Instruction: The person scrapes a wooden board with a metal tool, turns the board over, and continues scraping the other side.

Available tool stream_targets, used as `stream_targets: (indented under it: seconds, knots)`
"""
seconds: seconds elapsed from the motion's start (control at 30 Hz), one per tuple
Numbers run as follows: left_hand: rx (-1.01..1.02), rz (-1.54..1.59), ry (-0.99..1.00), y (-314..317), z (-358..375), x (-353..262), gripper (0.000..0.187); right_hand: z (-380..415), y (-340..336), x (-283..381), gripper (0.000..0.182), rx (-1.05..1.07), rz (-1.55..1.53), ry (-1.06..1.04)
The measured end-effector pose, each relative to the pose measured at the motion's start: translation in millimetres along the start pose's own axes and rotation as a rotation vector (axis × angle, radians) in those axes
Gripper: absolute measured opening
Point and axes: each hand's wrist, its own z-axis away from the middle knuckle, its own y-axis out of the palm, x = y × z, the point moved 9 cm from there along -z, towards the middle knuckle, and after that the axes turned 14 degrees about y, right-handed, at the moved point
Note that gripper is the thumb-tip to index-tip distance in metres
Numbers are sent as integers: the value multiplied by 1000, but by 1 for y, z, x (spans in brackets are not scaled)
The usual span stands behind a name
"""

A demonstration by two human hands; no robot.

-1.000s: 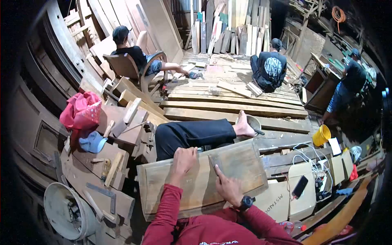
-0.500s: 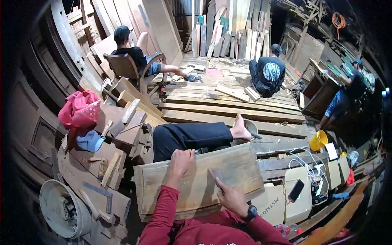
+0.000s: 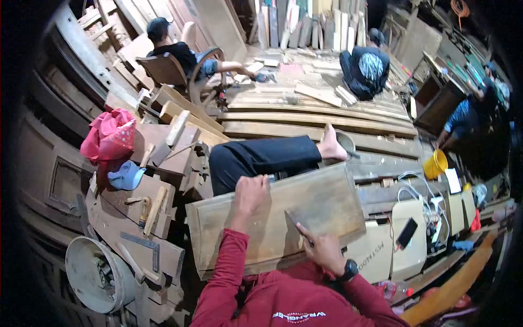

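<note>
A wooden panel (image 3: 245, 229) with a raised border lies tilted across my lap. My left hand (image 3: 252, 196) is closed over its far edge, fingers curled past the rim and partly hidden. In my right hand (image 3: 325, 252) is a thin, flat, dark scraper (image 3: 297, 224), held against the panel's face with the index finger stretched along it. The wood around the scraper looks darker and smudged towards the right. Beyond the panel, my bent leg (image 3: 261, 155) in dark trousers reaches to the right.
On the left bench are a carpenter's square (image 3: 143, 246), a chisel (image 3: 144, 211), a blue cap (image 3: 125, 175) and a pink bag (image 3: 109, 136). A white bucket (image 3: 101, 275) stands below. To the right lie a phone (image 3: 406, 233) and cables. Three people sit or crouch farther off, among boards.
My view has tipped downward, so the background sits higher and more of my shirt shows. Both hands keep their holds on the panel and the scraper.
</note>
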Motion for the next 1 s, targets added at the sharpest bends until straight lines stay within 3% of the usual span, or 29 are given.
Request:
stream_targets:
  seconds: [0.13, 0.2, 0.23, 0.37, 0.53, 0.6, 0.63, 0.73, 1.0]
  knots:
    - [-123, 34, 75, 2, -1, 2, 37, -10, 15, -26, 65, 113, -107, -1]
    - [-8, -37, 29, 8, -1, 3, 36, -14, 13, -39, 68, 112, -176, -26]
    - [31, -53, 0, 16, -1, 10, 36, -17, 13, -48, 63, 145, -147, 69]
    - [62, -83, -26, 21, -3, 8, 41, -26, -11, -76, 49, -48, -221, -47]
    - [82, -61, -39, 33, 1, 28, 46, -36, -13, -90, 31, 22, -288, -34]
    - [138, -119, -105, 36, 1, 33, 46, -38, -8, -92, 28, 71, -288, -32]
    - [136, -146, -38, 35, -1, 29, 46, -40, -8, -91, 28, 90, -287, -39]
    - [128, -154, -49, 35, 0, 25, 48, -37, -13, -90, 35, 24, -369, -88]
    - [147, -166, -22, 36, -3, 15, 50, -34, -10, -94, 32, -13, -397, -64]
